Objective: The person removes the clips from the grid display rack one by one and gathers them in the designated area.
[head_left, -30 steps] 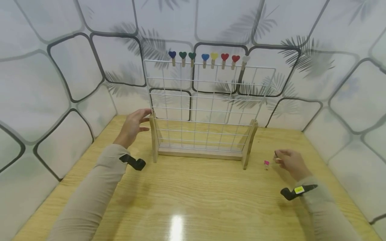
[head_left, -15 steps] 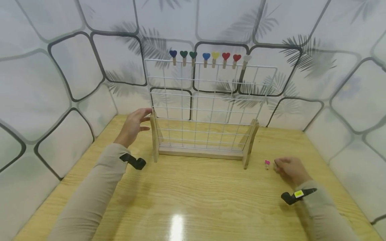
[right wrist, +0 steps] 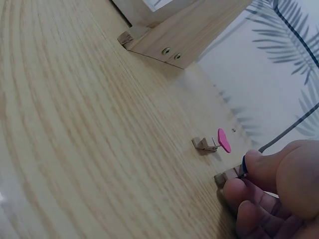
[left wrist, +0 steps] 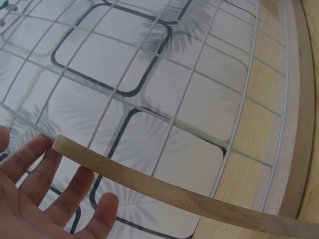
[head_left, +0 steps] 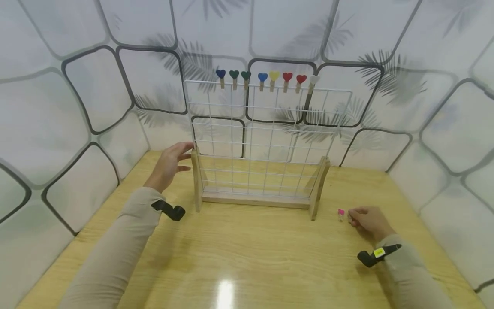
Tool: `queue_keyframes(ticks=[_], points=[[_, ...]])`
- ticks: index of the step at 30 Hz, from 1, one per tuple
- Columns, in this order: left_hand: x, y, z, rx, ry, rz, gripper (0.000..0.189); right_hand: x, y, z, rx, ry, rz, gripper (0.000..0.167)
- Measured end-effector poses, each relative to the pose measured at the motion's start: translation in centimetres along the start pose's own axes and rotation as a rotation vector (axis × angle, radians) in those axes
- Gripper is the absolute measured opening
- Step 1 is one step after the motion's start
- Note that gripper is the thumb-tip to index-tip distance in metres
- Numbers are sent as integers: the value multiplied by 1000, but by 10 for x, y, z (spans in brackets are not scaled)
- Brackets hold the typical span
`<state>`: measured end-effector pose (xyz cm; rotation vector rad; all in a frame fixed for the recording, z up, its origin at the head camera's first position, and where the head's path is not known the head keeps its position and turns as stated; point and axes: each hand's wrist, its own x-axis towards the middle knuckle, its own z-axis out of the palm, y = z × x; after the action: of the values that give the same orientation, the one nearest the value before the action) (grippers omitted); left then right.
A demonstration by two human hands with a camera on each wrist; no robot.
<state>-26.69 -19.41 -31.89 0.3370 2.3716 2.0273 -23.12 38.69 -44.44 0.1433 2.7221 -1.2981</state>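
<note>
My right hand (head_left: 371, 221) pinches a small wooden clothespin (right wrist: 227, 176) between thumb and fingers, low at the tabletop. A dark blue edge on the clothespin shows under the thumb; the rest of its top is hidden. Just beside it, a clothespin with a pink heart (head_left: 341, 214) lies on the table, apart from the hand. My left hand (head_left: 167, 165) is at the left side of a white wire grid rack (head_left: 252, 139). In the left wrist view, its fingertips touch the upper end of the rack's wooden side post (left wrist: 149, 183), with the fingers fairly straight.
Several heart clothespins, among them a yellow heart clothespin (head_left: 273, 79), stand along the grid's top wire. The rack's right wooden post (head_left: 319, 189) is left of the pink clothespin. Patterned fabric walls (head_left: 444, 128) enclose the wooden table (head_left: 247, 249).
My right hand has lowered to the tabletop, bringing the pinched clothespin down beside the pink one. The left hand stays at the rack's side.
</note>
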Motion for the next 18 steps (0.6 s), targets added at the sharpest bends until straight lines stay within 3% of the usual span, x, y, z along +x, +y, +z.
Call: queue_keyframes(ticks=[18], points=[[1,-1,0,-13,3,-14,55,3,-3,-3,-200,-8,-10,44]])
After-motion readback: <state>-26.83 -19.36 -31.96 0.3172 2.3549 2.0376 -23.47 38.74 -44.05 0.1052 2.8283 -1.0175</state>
